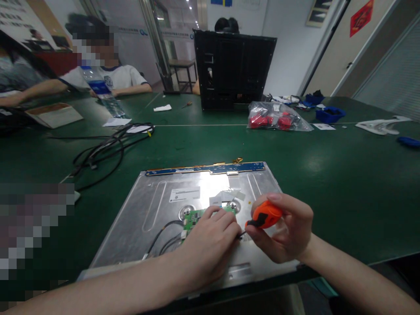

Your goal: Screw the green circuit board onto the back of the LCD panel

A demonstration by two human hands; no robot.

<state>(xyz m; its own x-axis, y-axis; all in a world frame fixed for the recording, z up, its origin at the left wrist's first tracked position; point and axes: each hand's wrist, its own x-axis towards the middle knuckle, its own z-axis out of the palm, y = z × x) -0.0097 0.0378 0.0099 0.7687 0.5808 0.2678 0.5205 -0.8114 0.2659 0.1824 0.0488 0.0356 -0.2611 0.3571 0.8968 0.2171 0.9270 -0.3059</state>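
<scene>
A metal-backed display panel (154,218) lies in front of me on the table. On it sits a green circuit board (191,217), partly covered by my left hand (213,236), whose bent fingers hold the board down; the fingertips are mostly hidden. My right hand (288,223) is closed around an orange and black screwdriver (267,215). Its thin shaft slants down to the left, toward the board's right edge beside my left hand, and the tip cannot be made out. Dark cables (167,225) plug into the board's left side. A blue circuit strip (203,169) runs along the panel's far edge.
Looped black cables (111,148) lie left on the green table (328,183), near a water bottle (105,94). A black monitor casing (236,70) stands at the back. Beside it are a plastic bag of red parts (278,118) and blue trays (330,114). A person (108,74) sits across.
</scene>
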